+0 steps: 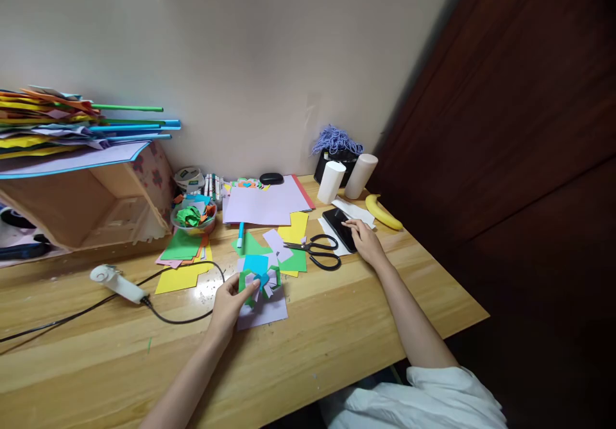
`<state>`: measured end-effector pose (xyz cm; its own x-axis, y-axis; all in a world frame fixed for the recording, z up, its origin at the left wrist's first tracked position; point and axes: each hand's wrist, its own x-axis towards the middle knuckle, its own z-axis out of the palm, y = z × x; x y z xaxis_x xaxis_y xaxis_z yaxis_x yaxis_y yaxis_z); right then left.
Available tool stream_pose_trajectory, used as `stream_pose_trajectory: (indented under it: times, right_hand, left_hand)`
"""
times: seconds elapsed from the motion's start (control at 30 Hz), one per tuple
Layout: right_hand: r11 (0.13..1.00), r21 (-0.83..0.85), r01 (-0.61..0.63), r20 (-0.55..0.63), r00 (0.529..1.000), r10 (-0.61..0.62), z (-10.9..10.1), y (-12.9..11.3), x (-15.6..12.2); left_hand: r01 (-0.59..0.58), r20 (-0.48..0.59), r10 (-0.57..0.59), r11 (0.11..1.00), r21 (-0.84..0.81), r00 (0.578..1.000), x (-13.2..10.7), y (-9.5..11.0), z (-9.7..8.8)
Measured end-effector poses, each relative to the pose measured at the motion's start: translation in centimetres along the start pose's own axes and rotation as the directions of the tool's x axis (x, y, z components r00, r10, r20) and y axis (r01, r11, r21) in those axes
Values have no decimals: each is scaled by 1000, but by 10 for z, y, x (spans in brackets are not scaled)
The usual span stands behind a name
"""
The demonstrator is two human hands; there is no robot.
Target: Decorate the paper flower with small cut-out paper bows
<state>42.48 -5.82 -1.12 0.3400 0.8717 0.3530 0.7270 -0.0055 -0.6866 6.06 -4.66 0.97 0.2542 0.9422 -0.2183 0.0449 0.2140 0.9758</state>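
Two hands of mine are at work over the wooden table (pixel 346 320). At far left, a wooden box (pixel 103 211) carries a pile of coloured paper (pixel 45 121) on top, probably to spare room below. Right of it lies a white corded tool (pixel 118 283), its cord looping towards me; I judge it is set aside yet within reach. Beyond it, a bowl (pixel 193 229) gathers scraps, likely to keep them together.

My left hand (pixel 230 304) pinches the paper bow (pixel 262 280) at its left side, thumb on top; the other fingers are partly hidden. Such a grip at the edge seems meant to leave most of the folds uncrushed. So the bow lies at my thumb tip, reaching out to the right of the hand, over a lilac sheet (pixel 269 312).

Further right, the open scissors (pixel 320 249) lie with their handles towards my right hand (pixel 366 242), perhaps just as they were laid down. That hand is loosely spread, fingertips touching the phone (pixel 339 229) at its right side and gripping nothing; the touch looks like tapping or steadying. The phone lies under and left of those fingers, well apart from the bow. Beyond my wrist rests a banana (pixel 384 214).
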Motion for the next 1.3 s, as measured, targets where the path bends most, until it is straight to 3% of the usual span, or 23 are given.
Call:
stream_pose_trajectory:
  times: [0.23, 0.4, 0.6, 0.9, 1.1, 1.3]
  right_hand:
    - [994, -83, 68, 88, 994, -60, 4, 3, -2]
    - [983, -165, -79, -23, 997, 76, 9, 6, 0]
    - [932, -254, -257, -78, 966, 245, 19, 4, 9]
    - [930, -59, -363, -88, 930, 358, 14, 15, 15]
    - [861, 180, -476, -18, 873, 487, -6, 38, 13]
    - [821, 235, -520, 36, 849, 527, -12, 47, 10]
  left_hand:
    - [58, 5, -58, 997, -56, 998, 1, 1, 1]
    - [45, 15, -44, 997, -62, 999, 2, -1, -1]
    - [31, 38, -29, 998, -56, 999, 2, -6, -2]
    - [49, -5, -49, 995, -86, 999, -3, 7, 3]
    - [72, -4, -73, 989, -126, 997, -6, 12, 5]
    - [86, -6, -87, 988, -128, 996, -5, 7, 5]
